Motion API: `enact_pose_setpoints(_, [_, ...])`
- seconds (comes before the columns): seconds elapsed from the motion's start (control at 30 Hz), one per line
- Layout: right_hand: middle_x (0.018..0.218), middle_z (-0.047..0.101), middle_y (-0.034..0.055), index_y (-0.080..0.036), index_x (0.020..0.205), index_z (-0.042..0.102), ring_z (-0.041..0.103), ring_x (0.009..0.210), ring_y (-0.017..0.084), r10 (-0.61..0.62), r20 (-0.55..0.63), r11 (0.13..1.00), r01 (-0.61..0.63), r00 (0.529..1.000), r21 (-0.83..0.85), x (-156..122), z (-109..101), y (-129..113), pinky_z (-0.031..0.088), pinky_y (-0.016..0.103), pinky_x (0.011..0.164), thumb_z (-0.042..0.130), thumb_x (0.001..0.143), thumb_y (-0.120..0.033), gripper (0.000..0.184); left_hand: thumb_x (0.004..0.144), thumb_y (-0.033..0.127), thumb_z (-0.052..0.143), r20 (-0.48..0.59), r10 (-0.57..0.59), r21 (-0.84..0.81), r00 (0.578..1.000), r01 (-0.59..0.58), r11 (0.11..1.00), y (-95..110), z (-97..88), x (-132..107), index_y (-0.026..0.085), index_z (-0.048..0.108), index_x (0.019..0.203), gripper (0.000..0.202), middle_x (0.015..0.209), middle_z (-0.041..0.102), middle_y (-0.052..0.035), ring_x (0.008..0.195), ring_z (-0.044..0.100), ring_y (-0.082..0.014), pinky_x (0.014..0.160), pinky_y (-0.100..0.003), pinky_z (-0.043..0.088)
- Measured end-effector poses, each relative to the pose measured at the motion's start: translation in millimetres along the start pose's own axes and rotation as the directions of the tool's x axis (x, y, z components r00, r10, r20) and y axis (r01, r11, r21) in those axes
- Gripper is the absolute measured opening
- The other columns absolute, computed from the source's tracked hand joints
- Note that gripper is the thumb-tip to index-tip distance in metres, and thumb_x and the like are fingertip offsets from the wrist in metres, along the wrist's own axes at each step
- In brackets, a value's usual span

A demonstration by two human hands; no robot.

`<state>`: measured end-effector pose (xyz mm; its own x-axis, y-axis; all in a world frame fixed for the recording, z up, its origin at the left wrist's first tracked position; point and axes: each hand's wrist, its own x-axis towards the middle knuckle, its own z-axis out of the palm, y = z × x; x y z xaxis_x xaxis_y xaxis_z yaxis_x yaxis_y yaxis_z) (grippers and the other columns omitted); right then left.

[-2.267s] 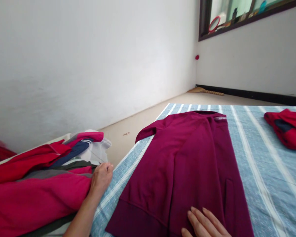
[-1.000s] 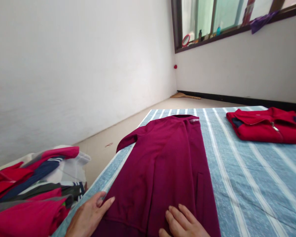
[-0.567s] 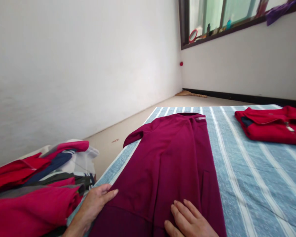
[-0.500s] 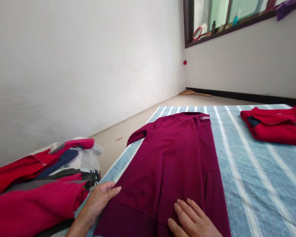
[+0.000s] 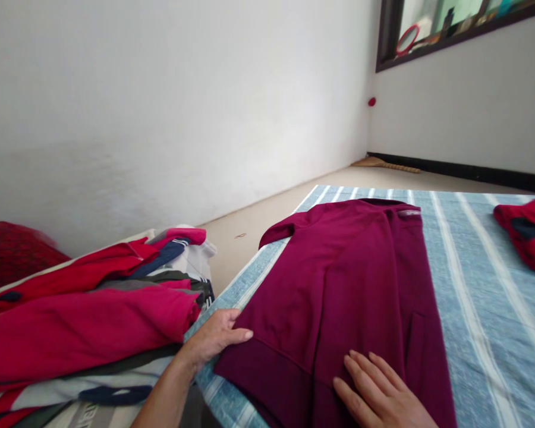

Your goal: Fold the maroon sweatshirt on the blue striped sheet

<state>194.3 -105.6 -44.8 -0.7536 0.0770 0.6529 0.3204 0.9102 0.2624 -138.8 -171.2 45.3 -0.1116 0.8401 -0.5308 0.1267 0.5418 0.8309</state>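
- Across the lower middle and right of the frame, a maroon garment [image 5: 352,279] is laid out flat on a blue-and-white striped cloth [image 5: 477,285], with its collar turned toward the far edge and its darker hem band [image 5: 267,371] nearest the camera.
- At the garment's upper left, a sleeve [image 5: 276,232] is stretched out to the border of the cloth; near the collar, a small pale strip of lettering [image 5: 409,212] can be seen.
- At lower centre, the left hand [image 5: 220,336] is placed at the garment's left edge, just above the hem band, its thumb rested on the fabric and set a little apart from the fingers; whether the edge is pinched cannot be told.
- At the bottom, right of centre, the right hand [image 5: 378,389] is spread palm down on the garment's lower front, the fingers slightly parted and nothing gripped.
- At the right edge of the frame, a red garment with a navy patch [image 5: 532,232] is partly cut off.
- At lower left, clothes are heaped: a bright pink garment [image 5: 93,321] is stacked near a red one [image 5: 84,267], and a grey piece [image 5: 62,386] is seen below.
- At upper right, a red-rimmed mirror [image 5: 408,40] is propped by the window frame [image 5: 389,32].
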Motion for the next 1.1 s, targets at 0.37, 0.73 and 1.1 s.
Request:
enact_pose_setpoints(0.37, [0.103, 0.068, 0.0108, -0.019, 0.11, 0.062, 0.062, 0.095, 0.026, 0.019, 0.143, 0.998, -0.028, 0.99, 0.06, 23, -26, -7, 0.045, 0.037, 0.08, 0.047, 0.085, -0.06, 0.051, 0.065, 0.032, 0.077, 0.092, 0.023, -0.158, 0.996, -0.008, 0.987, -12, -6.6, 3, 0.016, 0.066, 0.1, 0.039, 0.088, 0.073, -0.004, 0.084, 0.068, -0.0272, 0.085, -0.039, 0.05])
enact_pose_setpoints(0.73, [0.111, 0.063, 0.0196, -0.011, 0.099, 0.069, 0.056, 0.106, 0.035, 0.114, 0.378, 0.957, -0.204, 0.919, 0.207, 64, 13, -86, 0.046, 0.049, 0.087, 0.054, 0.086, -0.03, 0.028, 0.069, 0.031, 0.074, 0.105, 0.069, -0.178, 0.992, -0.049, 0.983, -20, -7.8, 7, 0.015, 0.065, 0.104, 0.04, 0.09, 0.073, -0.0059, 0.086, 0.068, -0.0279, 0.085, -0.041, 0.05])
enact_pose_setpoints(1.1, [0.084, 0.067, 0.0156, -0.008, 0.097, 0.07, 0.06, 0.086, 0.03, 0.196, 0.2, 0.977, -0.208, 0.96, 0.038, 54, 78, -130, 0.049, 0.051, 0.082, 0.048, 0.084, -0.023, 0.029, 0.067, 0.037, 0.074, 0.139, 0.085, -0.132, 0.987, -0.066, 0.989, -12, -10.1, 8, 0.02, 0.068, 0.094, 0.033, 0.094, 0.073, -0.0018, 0.087, 0.068, -0.0263, 0.085, -0.037, 0.05])
